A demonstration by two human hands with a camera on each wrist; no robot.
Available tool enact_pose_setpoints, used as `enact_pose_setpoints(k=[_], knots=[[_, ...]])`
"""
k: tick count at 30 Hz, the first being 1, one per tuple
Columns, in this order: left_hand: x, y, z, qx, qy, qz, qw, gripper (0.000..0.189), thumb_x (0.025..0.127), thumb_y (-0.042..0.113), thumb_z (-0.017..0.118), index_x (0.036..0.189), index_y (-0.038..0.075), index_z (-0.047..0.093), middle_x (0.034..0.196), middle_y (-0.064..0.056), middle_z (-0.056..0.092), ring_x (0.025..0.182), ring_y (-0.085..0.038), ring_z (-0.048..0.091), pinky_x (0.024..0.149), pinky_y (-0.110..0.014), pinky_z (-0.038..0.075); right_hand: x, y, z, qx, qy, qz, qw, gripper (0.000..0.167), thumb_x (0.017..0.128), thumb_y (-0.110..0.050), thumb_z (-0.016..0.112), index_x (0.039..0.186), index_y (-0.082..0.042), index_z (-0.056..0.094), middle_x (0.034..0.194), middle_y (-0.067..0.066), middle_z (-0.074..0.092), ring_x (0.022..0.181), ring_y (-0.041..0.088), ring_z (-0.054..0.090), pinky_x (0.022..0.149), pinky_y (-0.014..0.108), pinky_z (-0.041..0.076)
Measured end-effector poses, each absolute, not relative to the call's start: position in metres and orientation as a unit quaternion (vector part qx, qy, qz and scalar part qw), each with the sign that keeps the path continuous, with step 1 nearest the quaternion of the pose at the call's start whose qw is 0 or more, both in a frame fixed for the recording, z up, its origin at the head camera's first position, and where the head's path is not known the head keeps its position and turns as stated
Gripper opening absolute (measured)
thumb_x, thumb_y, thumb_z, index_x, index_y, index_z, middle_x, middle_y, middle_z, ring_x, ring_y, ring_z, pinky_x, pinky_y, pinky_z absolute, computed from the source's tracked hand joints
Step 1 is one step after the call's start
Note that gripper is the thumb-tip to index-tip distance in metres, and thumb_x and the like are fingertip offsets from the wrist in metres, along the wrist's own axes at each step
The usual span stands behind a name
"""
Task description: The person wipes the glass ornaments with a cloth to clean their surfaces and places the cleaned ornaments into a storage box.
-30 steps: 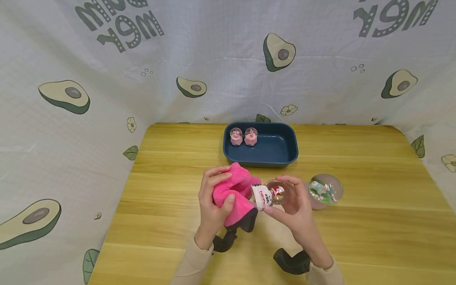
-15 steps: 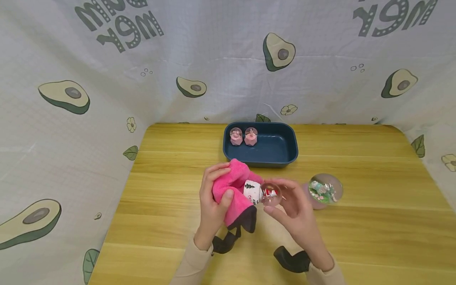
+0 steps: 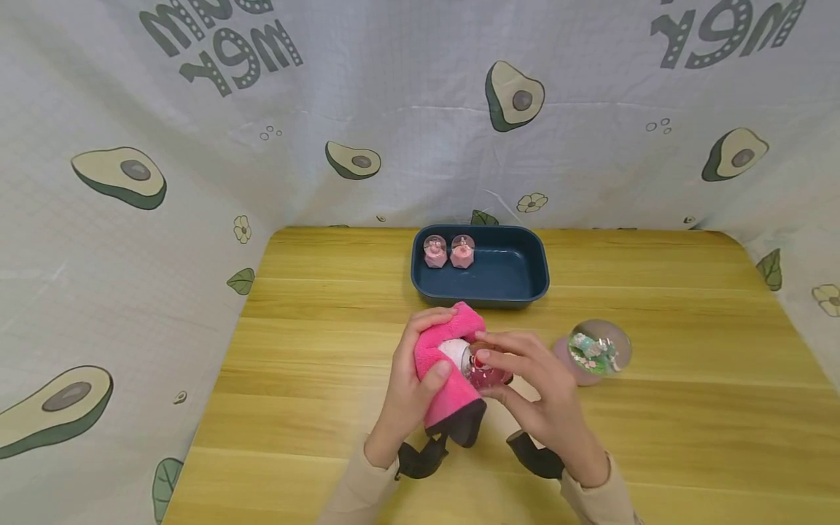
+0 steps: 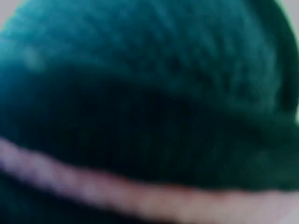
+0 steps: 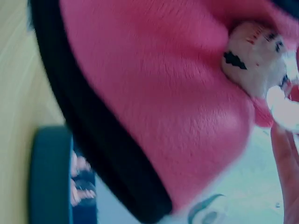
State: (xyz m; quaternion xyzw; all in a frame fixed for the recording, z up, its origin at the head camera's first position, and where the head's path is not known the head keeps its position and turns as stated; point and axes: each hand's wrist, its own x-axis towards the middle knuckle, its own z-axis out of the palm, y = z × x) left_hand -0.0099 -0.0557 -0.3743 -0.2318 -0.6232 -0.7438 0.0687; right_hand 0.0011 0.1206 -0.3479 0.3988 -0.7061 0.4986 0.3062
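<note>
My left hand (image 3: 405, 384) grips a pink cloth (image 3: 454, 403) with a dark edge, which wraps partly round the white base of a small snow globe (image 3: 451, 351). The globe lies on its side, its clear ball pointing right. Fingertips of my right hand (image 3: 546, 380) hold that ball, partly covering the red figure inside. In the right wrist view, the white base (image 5: 257, 65) with a dark print peeks out of a fold in the cloth (image 5: 159, 93). Blurred dark teal fabric (image 4: 149, 60) fills most of the left wrist view.
A larger snow globe (image 3: 599, 348) with a pale pink base stands right of my right hand. Behind the hands is a dark blue tray (image 3: 482, 299), with two small pink snow globes (image 3: 462, 255) at its left end. An avocado-print curtain (image 3: 420, 109) hangs behind the wooden table (image 3: 315, 328).
The cloth and left hand have shifted right. The white base has turned and sunk deeper into the cloth. My right fingers have come over the ball, where pink now shows through.
</note>
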Motion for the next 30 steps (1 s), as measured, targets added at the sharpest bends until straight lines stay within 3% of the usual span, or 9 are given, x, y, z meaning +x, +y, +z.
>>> enact_pose_setpoints(k=[4,10,18,21,26,30], knots=[[-0.006,-0.049,-0.375,-0.247,-0.621,-0.738,0.092,0.05,0.089,0.034,0.059,0.125,0.002,0.045,0.126,-0.014,0.049,0.115,-0.028,0.049,0.083,-0.04,0.054,0.003,0.119,-0.355,0.359,-0.69,0.556,0.291,0.04,0.083,-0.022,0.073,0.105,0.01,0.065,0.108,0.025,0.06,0.108,0.02,0.057,0.088,0.02,0.047],[-0.009,-0.047,-0.373,-0.282,-0.629,-0.702,0.179,0.043,0.09,0.033,0.057,0.114,-0.002,0.049,0.112,-0.018,0.054,0.104,-0.028,0.056,0.08,-0.04,0.055,0.009,0.112,-0.365,0.305,-0.629,0.674,0.239,0.046,0.078,-0.012,0.078,0.107,0.018,0.059,0.104,0.018,0.061,0.099,0.02,0.059,0.086,0.023,0.05],[-0.013,-0.049,-0.374,-0.31,-0.644,-0.653,0.25,0.037,0.092,0.031,0.055,0.108,-0.002,0.052,0.105,-0.016,0.058,0.097,-0.028,0.059,0.082,-0.038,0.053,0.021,0.106,-0.364,0.179,-0.628,0.745,0.137,0.035,0.079,0.009,0.071,0.11,0.017,0.056,0.104,0.008,0.062,0.097,0.016,0.06,0.082,0.026,0.052],[-0.014,-0.05,-0.373,-0.305,-0.647,-0.654,0.247,0.039,0.091,0.032,0.057,0.109,-0.002,0.051,0.108,-0.017,0.057,0.1,-0.029,0.058,0.083,-0.038,0.053,0.022,0.107,-0.364,0.188,-0.641,0.733,0.129,0.04,0.081,0.008,0.07,0.114,0.018,0.052,0.112,0.009,0.06,0.104,0.018,0.057,0.086,0.027,0.051],[-0.015,-0.053,-0.371,-0.287,-0.647,-0.675,0.207,0.051,0.087,0.037,0.06,0.118,-0.001,0.049,0.124,-0.018,0.048,0.114,-0.032,0.048,0.082,-0.04,0.054,0.019,0.107,-0.367,0.255,-0.624,0.719,0.168,0.046,0.082,0.001,0.071,0.118,0.02,0.048,0.119,0.017,0.055,0.112,0.024,0.053,0.086,0.025,0.05],[-0.014,-0.053,-0.371,-0.284,-0.641,-0.69,0.182,0.053,0.086,0.038,0.062,0.119,-0.001,0.05,0.125,-0.018,0.049,0.113,-0.032,0.051,0.08,-0.041,0.055,0.017,0.105,-0.371,0.275,-0.607,0.718,0.201,0.048,0.083,-0.006,0.071,0.116,0.021,0.049,0.119,0.017,0.055,0.112,0.025,0.053,0.085,0.024,0.051]])
